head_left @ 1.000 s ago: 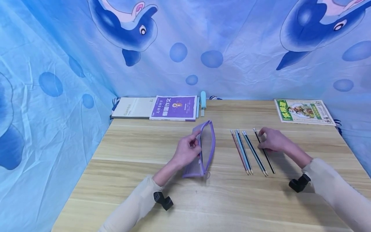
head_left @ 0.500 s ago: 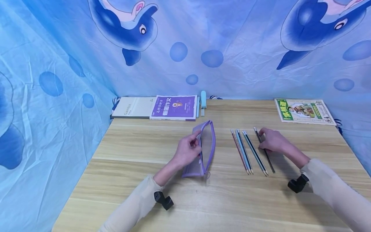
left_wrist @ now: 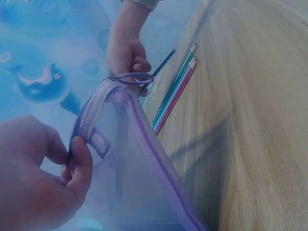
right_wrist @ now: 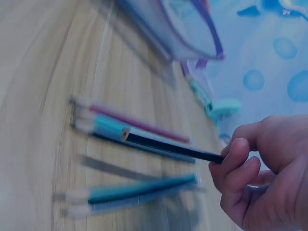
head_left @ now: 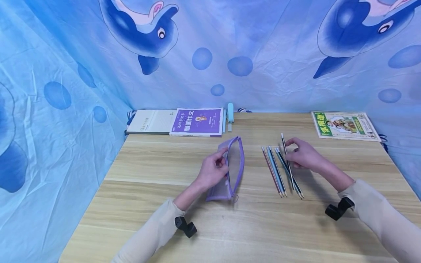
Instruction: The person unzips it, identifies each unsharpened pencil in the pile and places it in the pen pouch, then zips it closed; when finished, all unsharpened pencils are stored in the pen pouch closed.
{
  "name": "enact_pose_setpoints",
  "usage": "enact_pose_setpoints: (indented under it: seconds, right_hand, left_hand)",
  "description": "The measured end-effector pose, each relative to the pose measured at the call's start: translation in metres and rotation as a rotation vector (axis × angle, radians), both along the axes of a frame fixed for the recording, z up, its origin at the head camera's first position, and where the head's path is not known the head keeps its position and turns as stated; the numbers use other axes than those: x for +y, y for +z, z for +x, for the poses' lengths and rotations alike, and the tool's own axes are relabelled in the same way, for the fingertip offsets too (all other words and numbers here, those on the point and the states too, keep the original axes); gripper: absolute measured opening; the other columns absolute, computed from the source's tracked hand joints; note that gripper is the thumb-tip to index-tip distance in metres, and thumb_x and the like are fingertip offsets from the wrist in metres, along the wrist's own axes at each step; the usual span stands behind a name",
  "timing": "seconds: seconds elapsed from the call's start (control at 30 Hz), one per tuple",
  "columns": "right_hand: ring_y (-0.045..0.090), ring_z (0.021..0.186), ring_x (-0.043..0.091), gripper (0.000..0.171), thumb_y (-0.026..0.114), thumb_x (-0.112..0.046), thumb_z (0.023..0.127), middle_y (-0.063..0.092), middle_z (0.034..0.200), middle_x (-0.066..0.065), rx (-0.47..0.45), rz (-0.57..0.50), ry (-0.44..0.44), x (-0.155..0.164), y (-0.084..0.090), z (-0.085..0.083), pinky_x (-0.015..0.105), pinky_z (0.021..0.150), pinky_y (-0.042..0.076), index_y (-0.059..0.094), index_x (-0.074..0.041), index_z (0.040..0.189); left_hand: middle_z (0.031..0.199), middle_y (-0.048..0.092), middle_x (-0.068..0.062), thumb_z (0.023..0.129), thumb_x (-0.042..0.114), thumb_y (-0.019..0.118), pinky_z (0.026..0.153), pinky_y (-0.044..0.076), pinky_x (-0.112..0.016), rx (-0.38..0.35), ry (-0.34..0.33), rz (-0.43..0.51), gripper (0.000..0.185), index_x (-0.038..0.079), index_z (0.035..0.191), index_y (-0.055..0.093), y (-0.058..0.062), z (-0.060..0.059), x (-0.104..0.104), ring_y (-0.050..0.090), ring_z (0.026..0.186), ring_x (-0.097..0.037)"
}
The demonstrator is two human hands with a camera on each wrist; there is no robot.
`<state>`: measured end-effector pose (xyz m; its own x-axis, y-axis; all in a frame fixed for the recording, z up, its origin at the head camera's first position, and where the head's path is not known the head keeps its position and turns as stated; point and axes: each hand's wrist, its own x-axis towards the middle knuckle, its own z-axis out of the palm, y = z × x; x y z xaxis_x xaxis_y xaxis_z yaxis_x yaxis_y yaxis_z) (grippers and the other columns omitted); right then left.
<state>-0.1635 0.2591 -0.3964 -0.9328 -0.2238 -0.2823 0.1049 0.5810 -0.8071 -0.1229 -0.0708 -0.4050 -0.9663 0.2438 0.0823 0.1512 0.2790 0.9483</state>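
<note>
My left hand (head_left: 213, 170) pinches one side of the rim of a purple mesh pencil case (head_left: 242, 160), whose zip mouth gapes toward the right. In the left wrist view the zip pull (left_wrist: 98, 144) lies just beside the fingertips. With thumb and fingers, my right hand (head_left: 304, 155) holds a black pencil (right_wrist: 173, 146) by its rear part, raised off the table, its tip toward me. Beneath it lies a pair of dark teal pencils (right_wrist: 144, 190). Left of these, a dark red pencil (head_left: 271, 171) rests alongside blue and black pencils (head_left: 277, 173).
Along the back of the wooden table (head_left: 164, 226) lie a grey-white book (head_left: 151, 120), a purple book (head_left: 198, 122) and a mint-coloured stapler-like item (head_left: 231, 113). A green-edged booklet (head_left: 345, 126) sits at the back right. A blue dolphin-print cloth (head_left: 276, 33) hangs behind.
The right hand has lifted the black pencil and brought it left, over the pair of dark teal pencils. My left hand and the pencil case have stayed put.
</note>
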Motion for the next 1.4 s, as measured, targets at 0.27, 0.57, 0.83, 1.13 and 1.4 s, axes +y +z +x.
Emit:
enact_pose_setpoints:
  seconds: [0.27, 0.57, 0.83, 1.13, 1.4]
  right_hand:
    - [0.047, 0.049, 0.010, 0.056, 0.058, -0.003, 0.093, 0.058, 0.072, 0.008, -0.075, -0.244, -0.074, -0.036, 0.018, 0.004, 0.021, 0.041, 0.033, 0.032, 0.002, 0.142]
    - [0.048, 0.051, 0.010, 0.052, 0.058, -0.001, 0.094, 0.059, 0.079, 0.007, -0.070, -0.394, -0.083, -0.080, 0.027, 0.006, 0.021, 0.044, 0.033, 0.033, -0.001, 0.139]
    - [0.046, 0.049, 0.010, 0.046, 0.058, 0.002, 0.091, 0.063, 0.082, 0.006, -0.087, -0.515, -0.130, -0.111, 0.028, 0.008, 0.020, 0.043, 0.031, 0.037, -0.004, 0.131]
    - [0.049, 0.051, 0.010, 0.044, 0.059, 0.000, 0.092, 0.065, 0.086, 0.009, -0.126, -0.493, -0.111, -0.132, 0.020, 0.014, 0.021, 0.044, 0.037, 0.041, -0.003, 0.132]
    - [0.048, 0.050, 0.010, 0.041, 0.059, 0.000, 0.092, 0.065, 0.088, 0.010, -0.106, -0.554, -0.130, -0.140, 0.017, 0.017, 0.020, 0.042, 0.037, 0.042, -0.003, 0.129]
  left_hand:
    - [0.085, 0.052, -0.007, 0.079, -0.014, 0.055, 0.055, 0.059, -0.031, -0.022, 0.007, 0.012, 0.066, -0.005, 0.145, 0.046, 0.002, 0.000, 0.000, 0.054, 0.072, -0.017]
    - [0.084, 0.052, -0.007, 0.079, -0.014, 0.056, 0.055, 0.058, -0.031, -0.016, 0.008, 0.008, 0.066, -0.007, 0.144, 0.046, 0.002, 0.001, 0.001, 0.053, 0.072, -0.017]
    - [0.084, 0.052, -0.007, 0.079, -0.015, 0.056, 0.054, 0.058, -0.031, -0.021, 0.003, 0.021, 0.067, -0.006, 0.144, 0.046, 0.002, 0.001, 0.001, 0.054, 0.070, -0.017]
    - [0.083, 0.052, -0.007, 0.079, -0.014, 0.056, 0.055, 0.058, -0.031, -0.024, 0.005, 0.021, 0.067, -0.004, 0.145, 0.047, 0.002, 0.000, 0.002, 0.054, 0.070, -0.017]
    - [0.084, 0.052, -0.006, 0.079, -0.014, 0.057, 0.056, 0.058, -0.031, -0.028, 0.005, 0.021, 0.067, -0.004, 0.145, 0.047, 0.003, 0.000, 0.003, 0.054, 0.071, -0.017]
